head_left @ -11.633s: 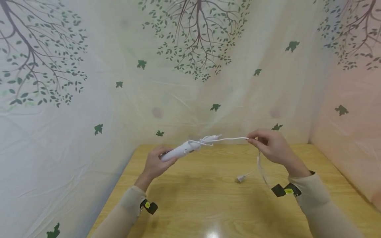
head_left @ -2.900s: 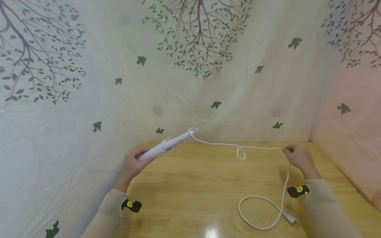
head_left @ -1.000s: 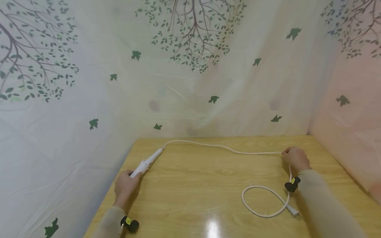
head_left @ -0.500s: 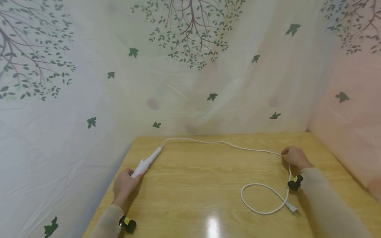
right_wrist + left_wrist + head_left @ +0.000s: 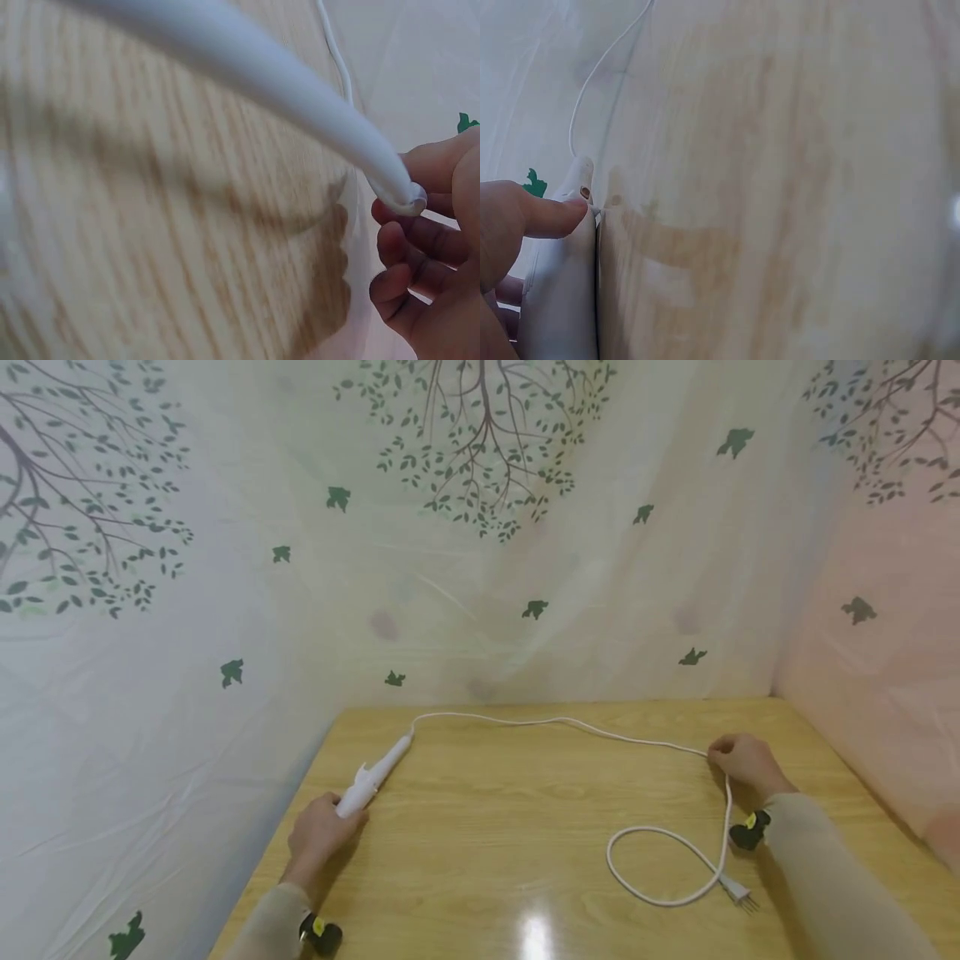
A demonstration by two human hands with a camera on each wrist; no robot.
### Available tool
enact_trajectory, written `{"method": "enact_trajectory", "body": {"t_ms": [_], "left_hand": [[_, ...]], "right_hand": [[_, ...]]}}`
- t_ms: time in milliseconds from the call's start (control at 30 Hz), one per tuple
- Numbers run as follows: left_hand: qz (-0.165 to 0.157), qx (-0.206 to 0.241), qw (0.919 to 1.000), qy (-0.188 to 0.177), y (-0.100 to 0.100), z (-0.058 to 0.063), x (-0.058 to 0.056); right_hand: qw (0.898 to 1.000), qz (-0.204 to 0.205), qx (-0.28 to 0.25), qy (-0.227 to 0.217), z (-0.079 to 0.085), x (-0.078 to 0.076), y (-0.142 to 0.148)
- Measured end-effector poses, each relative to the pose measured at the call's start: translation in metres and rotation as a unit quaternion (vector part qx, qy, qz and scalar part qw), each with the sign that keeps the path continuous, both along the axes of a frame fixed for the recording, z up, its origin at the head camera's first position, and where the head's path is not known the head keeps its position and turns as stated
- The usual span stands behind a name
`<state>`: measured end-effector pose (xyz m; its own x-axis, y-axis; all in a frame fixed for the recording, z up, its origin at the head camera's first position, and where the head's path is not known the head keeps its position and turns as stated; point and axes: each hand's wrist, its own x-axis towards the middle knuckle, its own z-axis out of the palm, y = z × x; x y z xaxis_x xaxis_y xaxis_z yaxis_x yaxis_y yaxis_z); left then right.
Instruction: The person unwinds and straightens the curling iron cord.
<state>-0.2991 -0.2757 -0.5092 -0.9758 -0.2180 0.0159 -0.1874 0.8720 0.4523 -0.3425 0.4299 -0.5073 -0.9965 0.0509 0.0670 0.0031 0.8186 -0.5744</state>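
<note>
My left hand (image 5: 322, 835) grips the lower end of a white wand-shaped hair iron (image 5: 371, 783) lying on the wooden table at the left. In the left wrist view, the thumb lies along the near side of the white hair iron (image 5: 561, 292), with fingertips partly hidden behind it. A thin white power cord (image 5: 517, 722) leaves its far tip and runs rightward across the back of the table. At the right, my right hand (image 5: 746, 762) pinches that cord between thumb and fingers; the right wrist view shows the cord (image 5: 277, 82) bending at the fingertips.
Beyond the right hand, the cord makes one loose loop on the table (image 5: 487, 843), ending at a white pronged plug (image 5: 737, 891) near the right forearm. A pale sheet (image 5: 450, 568) printed with trees and leaves hangs behind the table and along both sides.
Cord wrapped round the hair iron in the oldest frame is now unwound and stretched out. Both hands have spread apart and come down, lowering the iron onto the table. The last half second shows little movement.
</note>
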Motion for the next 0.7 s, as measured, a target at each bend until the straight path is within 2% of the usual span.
{"method": "enact_trajectory", "body": {"t_ms": [233,367,433,533,600,700], "left_hand": [[-0.029,-0.038,0.9986,0.023,0.004,0.009,-0.001],[-0.062,-0.068,0.9936,0.064,0.007,0.019,-0.003],[-0.083,-0.067,0.9896,0.097,0.013,0.027,-0.006],[-0.129,-0.066,0.9798,0.138,0.029,0.043,-0.016],[-0.166,-0.067,0.9696,0.166,0.043,0.054,-0.025],[-0.23,-0.089,0.9453,0.213,0.067,0.069,-0.042]], "right_hand": [[1.0,0.01,0.018,0.022,0.004,-0.002,-0.002],[0.999,0.019,0.025,0.023,0.009,-0.003,-0.007],[0.998,0.03,0.037,0.033,0.017,-0.004,-0.014],[0.995,0.051,0.064,0.059,0.033,-0.009,-0.031],[0.992,0.067,0.078,0.078,0.047,-0.011,-0.047],[0.984,0.091,0.104,0.117,0.067,-0.015,-0.079]]}}
